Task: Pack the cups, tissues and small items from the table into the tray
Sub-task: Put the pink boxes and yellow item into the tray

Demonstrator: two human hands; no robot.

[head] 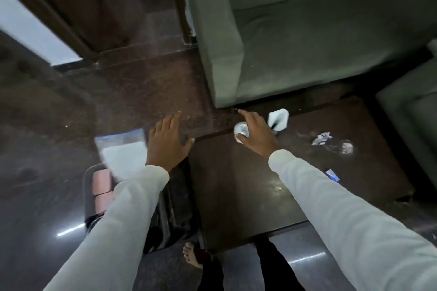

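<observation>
My right hand (256, 133) reaches over the far left corner of the dark table (248, 191) and grips a small white cup (241, 132). Just right of it lies a white tissue (279, 118). Further right on the table are a crumpled wrapper (321, 138), a small round item (346, 147) and a blue-white packet (333, 175). My left hand (166, 143) hovers with spread fingers beyond the table's left edge, holding nothing. Below it, partly hidden by my left sleeve, sits a grey tray (91, 186) with pinkish items (101, 182) inside.
A grey-green sofa (307, 38) stands close behind the table, and another seat (411, 113) is at the right. Glossy dark floor (47, 196) spreads to the left. My bare foot (192, 255) and dark trouser legs are at the table's near edge.
</observation>
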